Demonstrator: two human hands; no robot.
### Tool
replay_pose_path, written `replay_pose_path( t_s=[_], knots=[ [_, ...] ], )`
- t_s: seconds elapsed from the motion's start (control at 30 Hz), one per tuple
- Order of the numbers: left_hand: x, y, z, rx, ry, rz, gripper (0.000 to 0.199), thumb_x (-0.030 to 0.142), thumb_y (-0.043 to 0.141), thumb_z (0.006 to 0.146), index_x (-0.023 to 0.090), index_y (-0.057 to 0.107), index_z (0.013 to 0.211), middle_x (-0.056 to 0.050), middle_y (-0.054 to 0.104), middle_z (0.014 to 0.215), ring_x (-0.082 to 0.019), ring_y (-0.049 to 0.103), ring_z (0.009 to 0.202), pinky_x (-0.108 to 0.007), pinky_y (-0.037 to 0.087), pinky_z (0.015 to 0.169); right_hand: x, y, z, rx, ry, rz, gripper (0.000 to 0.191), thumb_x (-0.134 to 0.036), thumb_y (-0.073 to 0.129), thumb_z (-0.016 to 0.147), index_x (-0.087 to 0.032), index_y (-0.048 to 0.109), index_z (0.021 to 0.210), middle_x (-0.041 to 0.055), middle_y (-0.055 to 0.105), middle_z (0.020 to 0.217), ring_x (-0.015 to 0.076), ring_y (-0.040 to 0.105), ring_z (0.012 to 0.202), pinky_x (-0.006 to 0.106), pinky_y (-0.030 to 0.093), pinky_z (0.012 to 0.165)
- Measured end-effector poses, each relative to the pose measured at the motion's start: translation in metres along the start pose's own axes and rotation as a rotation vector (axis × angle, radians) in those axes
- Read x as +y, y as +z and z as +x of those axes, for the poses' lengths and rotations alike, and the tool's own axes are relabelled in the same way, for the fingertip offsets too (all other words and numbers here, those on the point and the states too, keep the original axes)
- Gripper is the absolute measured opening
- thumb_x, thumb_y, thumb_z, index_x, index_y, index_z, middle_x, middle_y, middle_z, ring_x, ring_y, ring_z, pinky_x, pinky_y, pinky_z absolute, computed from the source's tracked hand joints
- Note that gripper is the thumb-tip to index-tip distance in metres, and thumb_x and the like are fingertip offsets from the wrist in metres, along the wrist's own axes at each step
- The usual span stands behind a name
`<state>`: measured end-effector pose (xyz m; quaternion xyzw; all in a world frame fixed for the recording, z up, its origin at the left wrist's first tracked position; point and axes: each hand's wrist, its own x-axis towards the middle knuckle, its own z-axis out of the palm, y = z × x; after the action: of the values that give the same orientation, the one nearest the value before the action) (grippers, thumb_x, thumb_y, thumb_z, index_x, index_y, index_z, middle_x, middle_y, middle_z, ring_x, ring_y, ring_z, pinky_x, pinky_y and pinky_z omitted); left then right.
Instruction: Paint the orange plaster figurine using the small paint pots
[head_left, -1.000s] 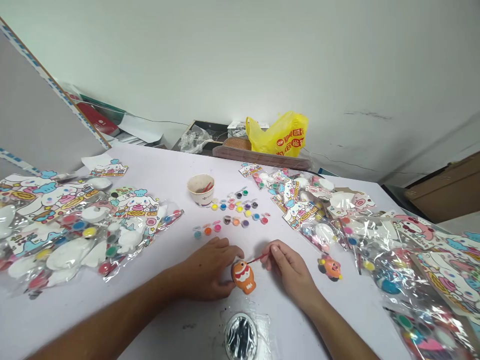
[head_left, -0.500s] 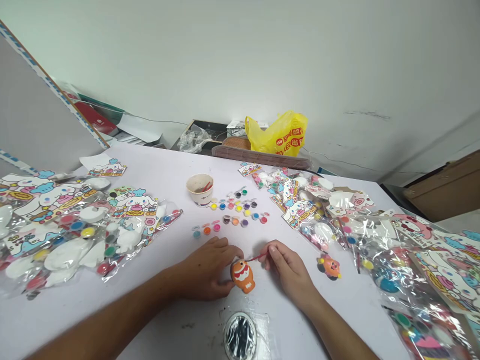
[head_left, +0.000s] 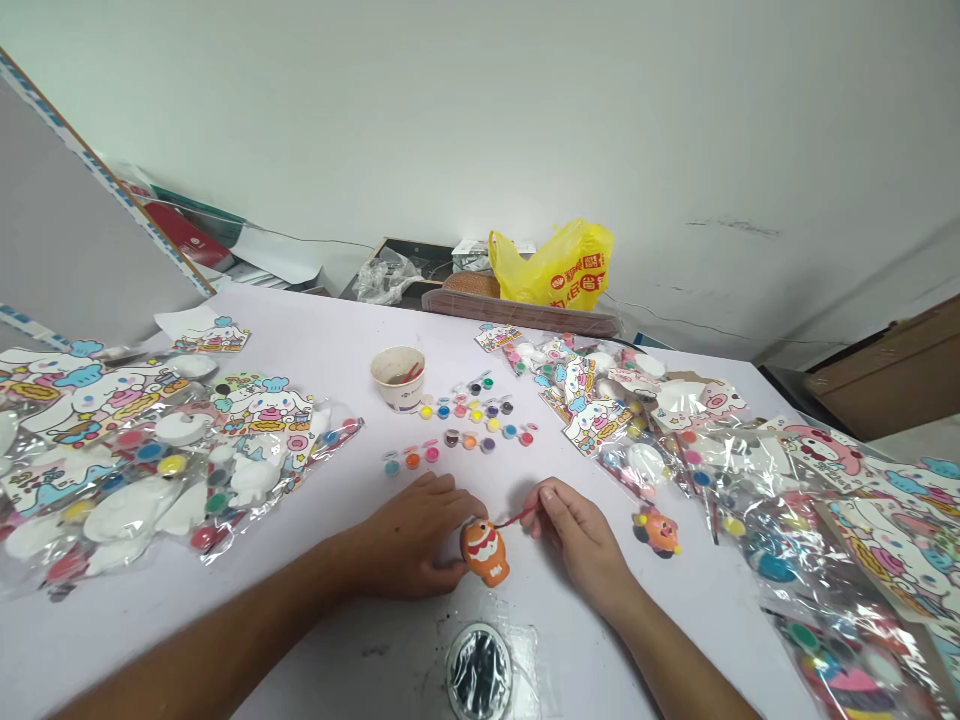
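My left hand (head_left: 424,535) grips a small figurine (head_left: 486,553) from its left side, fingers around its edge. The figurine is painted orange, with red and white on its front. A thin red paintbrush (head_left: 519,516) is pinched between the thumb and fingers of my right hand (head_left: 570,530). The brush tip touches or nearly touches the top of the figurine; I cannot tell which. Beyond my hands stand several small open paint pots (head_left: 469,441) in many colours. To the right of my right hand sits another painted figurine (head_left: 656,531), orange and pink with dark parts.
A paper cup (head_left: 397,378) with a red stick inside stands behind the paints. Clear packets of white figures and paints lie in heaps at left (head_left: 135,510) and right (head_left: 727,450). A round dark disc (head_left: 480,672) lies at the front. A yellow bag (head_left: 555,270) is by the wall.
Both hands stay almost where they were, the left still gripping the figurine. The brush has shifted very slightly at the figurine's top. The whole view has moved a little.
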<state>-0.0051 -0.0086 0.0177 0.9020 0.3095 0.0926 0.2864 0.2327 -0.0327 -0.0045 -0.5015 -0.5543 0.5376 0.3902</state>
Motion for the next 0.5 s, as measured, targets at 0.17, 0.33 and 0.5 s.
replay_pose_path(
  t_s=[0.17,0.33,0.5],
  knots=[
    [0.0001,-0.0006,0.0001,0.001,-0.001,-0.005,0.034,0.021,0.063,0.079,0.025,0.054,0.112,-0.002,0.062,0.099,-0.024,0.051,0.091,-0.036,0.036,0.084,0.0017,-0.0013,-0.0001,0.018,0.007,0.019,0.043,-0.053,0.042,0.099,-0.020,0.062,0.080,0.0010,0.060,0.068,0.0163,0.053,0.066,0.028,0.041,0.065],
    [0.0006,-0.0006,-0.0003,0.002,-0.001,-0.006,0.033,0.021,0.064,0.080,0.025,0.054,0.112,-0.001,0.062,0.098,-0.023,0.050,0.090,-0.035,0.035,0.083,0.0015,-0.0006,-0.0006,0.000,-0.014,0.005,0.041,-0.051,0.041,0.100,-0.020,0.063,0.084,0.0013,0.060,0.071,0.0161,0.053,0.068,0.028,0.041,0.066],
    [-0.0006,0.0004,0.0001,0.006,0.006,0.000,0.036,0.020,0.065,0.078,0.025,0.054,0.112,-0.001,0.061,0.099,-0.023,0.050,0.091,-0.035,0.035,0.084,0.0006,0.0000,0.0000,0.012,-0.001,0.015,0.043,-0.052,0.041,0.100,-0.020,0.061,0.079,0.0004,0.059,0.067,0.0156,0.052,0.065,0.028,0.040,0.064]
  ],
)
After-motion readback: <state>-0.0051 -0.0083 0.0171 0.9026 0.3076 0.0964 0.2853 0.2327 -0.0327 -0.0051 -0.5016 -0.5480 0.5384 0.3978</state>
